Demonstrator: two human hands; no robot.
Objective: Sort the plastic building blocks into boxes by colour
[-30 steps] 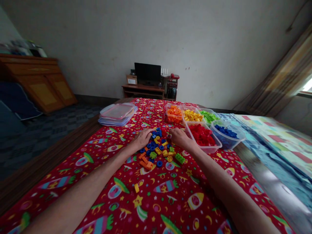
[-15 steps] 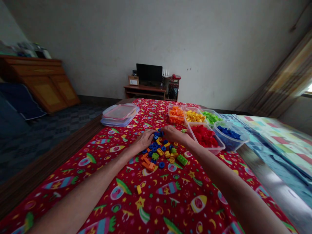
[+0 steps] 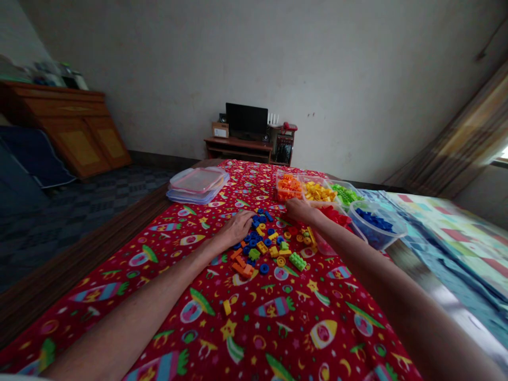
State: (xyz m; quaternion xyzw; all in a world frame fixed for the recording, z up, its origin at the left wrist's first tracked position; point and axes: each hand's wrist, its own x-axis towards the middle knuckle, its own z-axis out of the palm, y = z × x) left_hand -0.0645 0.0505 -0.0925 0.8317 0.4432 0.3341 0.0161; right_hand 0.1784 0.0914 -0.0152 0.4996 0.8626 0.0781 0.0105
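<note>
A mixed pile of toy building bricks (image 3: pixel 262 247) in blue, yellow, orange and green lies on the tablecloth, with small blue wheels among them. My left hand (image 3: pixel 239 227) rests at the pile's left edge, fingers loosely extended beside the blue pieces. My right hand (image 3: pixel 300 210) is right of the pile, in front of the box of orange bricks (image 3: pixel 289 188). Its fingers are curled downward, and whatever they hold is hidden. Behind my right forearm, the box of red bricks (image 3: pixel 335 215) is partly covered. One yellow brick (image 3: pixel 226 307) lies apart, nearer to me.
Boxes of yellow bricks (image 3: pixel 319 192) and green bricks (image 3: pixel 346 194) stand behind the red ones, and a tub of blue bricks (image 3: pixel 373 221) stands to the right. Stacked plastic lids (image 3: pixel 197 184) lie at the far left. A patterned red tablecloth (image 3: pixel 273 338) covers the table.
My right hand has moved from the blue pieces at the pile's back rightward, toward the boxes. My left hand stays by the pile. The view has shifted slightly.
</note>
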